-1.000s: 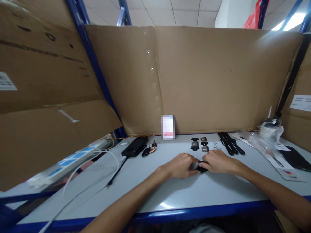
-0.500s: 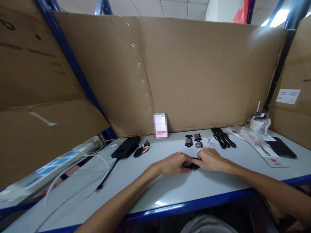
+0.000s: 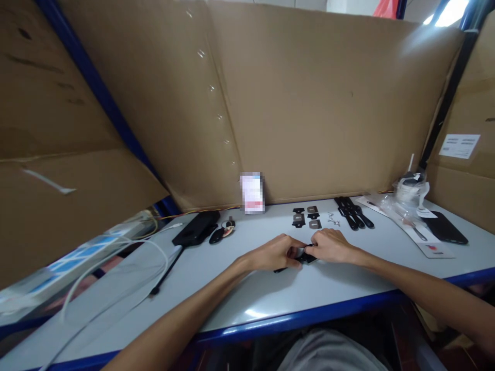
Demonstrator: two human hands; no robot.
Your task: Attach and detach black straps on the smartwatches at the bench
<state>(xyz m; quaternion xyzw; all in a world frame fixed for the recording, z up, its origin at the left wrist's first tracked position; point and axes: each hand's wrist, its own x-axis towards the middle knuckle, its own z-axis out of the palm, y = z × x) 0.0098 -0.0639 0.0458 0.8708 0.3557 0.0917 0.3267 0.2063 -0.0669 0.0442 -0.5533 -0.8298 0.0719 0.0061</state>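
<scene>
My left hand (image 3: 276, 252) is closed around a black plastic handle (image 3: 308, 258) low over the tabletop. One end of this handle sticks out beneath the left palm. From the other side, my right hand (image 3: 332, 245) pinches the handle's wider end, its fingertips nearly meeting the left ones. The fingers cover much of the piece, so any small part between them is hidden. Just beyond the hands lie metal blades (image 3: 315, 224) and black clamp plates (image 3: 298, 224) in two columns. To their right are small silver screws (image 3: 333, 220) and several similar black handles (image 3: 353, 214).
A phone-like lit screen (image 3: 253, 194) leans on the cardboard wall (image 3: 309, 103). Left are a black box-shaped device (image 3: 196, 228), keys (image 3: 221, 233) and white cables (image 3: 166, 257). Right are plastic packaging (image 3: 398, 214), a lidded cup (image 3: 410, 191) and a dark phone (image 3: 448, 228). A blue edge (image 3: 294, 318) borders the table.
The camera view has tilted down slightly. Both hands stay together on the black handle, and its end now shows below my left hand.
</scene>
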